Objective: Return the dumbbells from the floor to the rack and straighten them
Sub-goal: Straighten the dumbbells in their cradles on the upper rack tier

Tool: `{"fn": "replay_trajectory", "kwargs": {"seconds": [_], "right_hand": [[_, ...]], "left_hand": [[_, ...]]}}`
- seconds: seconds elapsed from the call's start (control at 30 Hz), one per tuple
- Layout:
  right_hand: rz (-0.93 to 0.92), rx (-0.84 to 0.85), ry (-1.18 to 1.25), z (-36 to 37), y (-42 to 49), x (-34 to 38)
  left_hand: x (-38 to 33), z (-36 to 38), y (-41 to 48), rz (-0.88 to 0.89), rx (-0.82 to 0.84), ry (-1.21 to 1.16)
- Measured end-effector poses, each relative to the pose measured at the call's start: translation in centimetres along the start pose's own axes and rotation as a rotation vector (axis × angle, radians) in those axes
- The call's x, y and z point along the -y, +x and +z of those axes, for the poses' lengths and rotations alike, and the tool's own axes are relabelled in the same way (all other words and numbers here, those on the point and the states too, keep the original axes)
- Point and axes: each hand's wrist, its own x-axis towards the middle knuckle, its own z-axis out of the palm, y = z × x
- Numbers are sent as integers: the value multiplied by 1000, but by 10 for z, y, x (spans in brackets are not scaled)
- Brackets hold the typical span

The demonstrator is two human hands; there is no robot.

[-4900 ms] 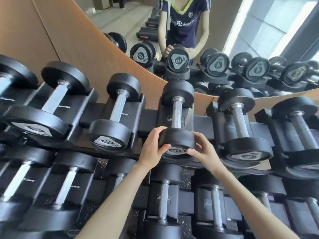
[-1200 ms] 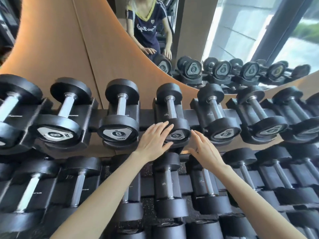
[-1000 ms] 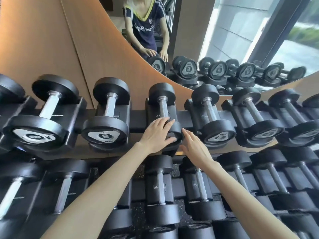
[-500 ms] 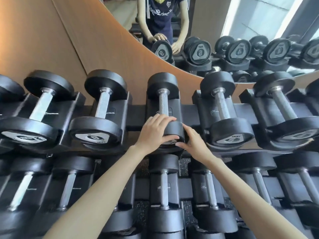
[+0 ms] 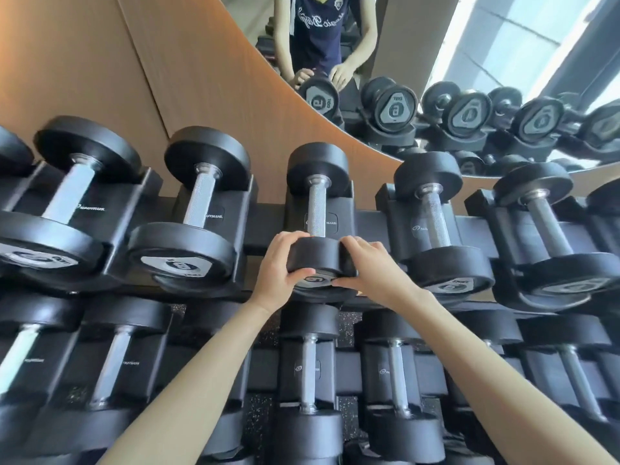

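A small black dumbbell (image 5: 317, 209) with a steel handle lies in its cradle on the top shelf of the black rack (image 5: 265, 226), in the middle of the view. My left hand (image 5: 281, 266) grips the left side of its near head, thumb under the grey end label. My right hand (image 5: 365, 266) grips the right side of the same head. The label is mostly hidden by my fingers.
Larger dumbbells (image 5: 191, 223) sit in cradles to the left and others (image 5: 436, 229) to the right on the same shelf. A lower shelf holds more dumbbells (image 5: 310, 377). Behind the rack stand a wooden wall (image 5: 100, 78) and a mirror (image 5: 419, 62) with a person's reflection.
Both hands have closed round the near head of the middle dumbbell; a second ago they lay flatter on and beside it. The camera has moved nearer the rack.
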Motion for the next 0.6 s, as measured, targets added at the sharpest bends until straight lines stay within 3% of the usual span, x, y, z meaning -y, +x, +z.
{"fn": "replay_trajectory", "kwargs": {"seconds": [0.1, 0.2, 0.47, 0.6], "right_hand": [[-49, 28, -344, -14, 10, 23], [-28, 50, -381, -16, 13, 37], [247, -39, 666, 18, -26, -5], [300, -58, 750, 32, -20, -11]], "left_hand": [[2, 5, -15, -248, -80, -97], [1, 2, -20, -371, -49, -112], [-4, -16, -18, -304, 248, 2], [-25, -16, 11, -68, 313, 100]]}}
